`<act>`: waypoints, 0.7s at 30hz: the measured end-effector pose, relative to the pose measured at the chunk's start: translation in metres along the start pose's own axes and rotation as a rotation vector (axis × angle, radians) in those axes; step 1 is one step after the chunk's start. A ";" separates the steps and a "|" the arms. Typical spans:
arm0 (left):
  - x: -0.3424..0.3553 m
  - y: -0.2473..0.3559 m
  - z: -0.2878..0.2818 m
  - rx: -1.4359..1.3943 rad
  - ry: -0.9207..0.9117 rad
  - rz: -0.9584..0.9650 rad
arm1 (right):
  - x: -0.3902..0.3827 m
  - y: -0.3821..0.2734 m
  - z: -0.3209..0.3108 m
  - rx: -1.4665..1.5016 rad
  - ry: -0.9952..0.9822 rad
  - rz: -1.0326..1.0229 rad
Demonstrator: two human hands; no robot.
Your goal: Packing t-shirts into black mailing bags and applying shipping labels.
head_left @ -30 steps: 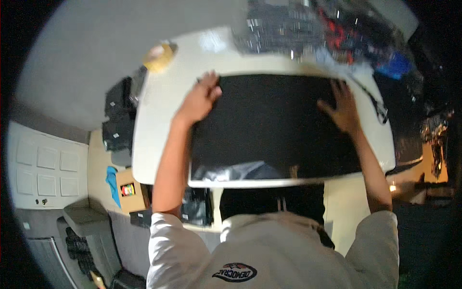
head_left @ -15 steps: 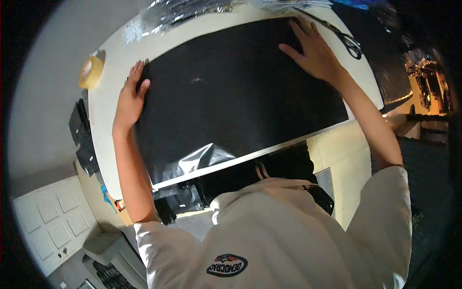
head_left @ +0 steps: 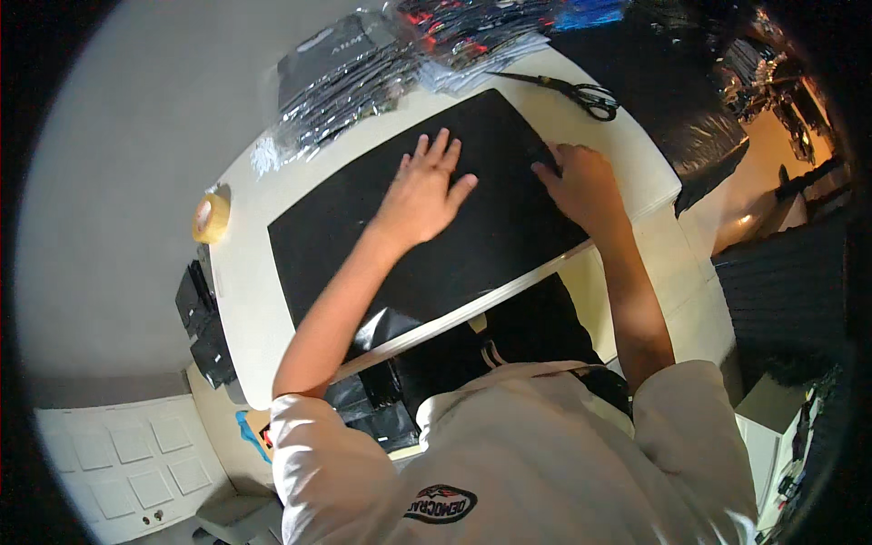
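A large black sheet (head_left: 504,213) with a dull, smooth surface lies flat on the white table. Near its front edge a patch is shiny and creased. My left hand (head_left: 422,195) rests palm down on the middle of the sheet, fingers spread. At the sheet's right edge is my right hand (head_left: 586,186), its fingers curled and its thumb at the edge, closed on the sheet. Beyond the sheet's far right corner lie black-handled scissors (head_left: 595,102).
The white table (head_left: 245,300) has a rounded far side. A roll of yellowish tape (head_left: 211,218) sits at its left edge. Clear-bagged dark packages (head_left: 341,77) are stacked at the back. A black-wrapped bulk (head_left: 677,136) stands beyond the right edge; black packages (head_left: 204,318) lie off the left.
My left hand has moved from the sheet's left edge to its middle. My right hand has come from the far right corner down the right edge, its fingers now curled. The view has shifted.
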State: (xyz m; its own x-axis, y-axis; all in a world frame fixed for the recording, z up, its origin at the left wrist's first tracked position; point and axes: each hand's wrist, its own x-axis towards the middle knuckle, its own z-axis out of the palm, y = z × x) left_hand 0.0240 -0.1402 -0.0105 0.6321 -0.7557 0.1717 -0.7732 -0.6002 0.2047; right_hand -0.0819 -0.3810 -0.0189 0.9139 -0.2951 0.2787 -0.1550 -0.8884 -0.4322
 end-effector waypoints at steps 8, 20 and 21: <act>-0.005 0.008 0.020 0.001 -0.084 -0.059 | 0.012 -0.002 -0.021 0.211 -0.241 0.092; -0.009 0.009 0.016 -0.004 -0.059 -0.077 | 0.031 -0.012 -0.019 0.329 -0.119 -0.081; -0.009 0.008 0.016 -0.007 -0.058 -0.083 | 0.031 -0.014 -0.019 0.337 -0.105 -0.104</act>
State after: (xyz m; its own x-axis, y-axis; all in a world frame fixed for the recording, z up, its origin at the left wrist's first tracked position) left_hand 0.0109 -0.1425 -0.0262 0.6894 -0.7176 0.0983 -0.7181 -0.6594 0.2223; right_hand -0.0585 -0.3841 0.0124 0.9546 -0.1561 0.2537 0.0568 -0.7407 -0.6694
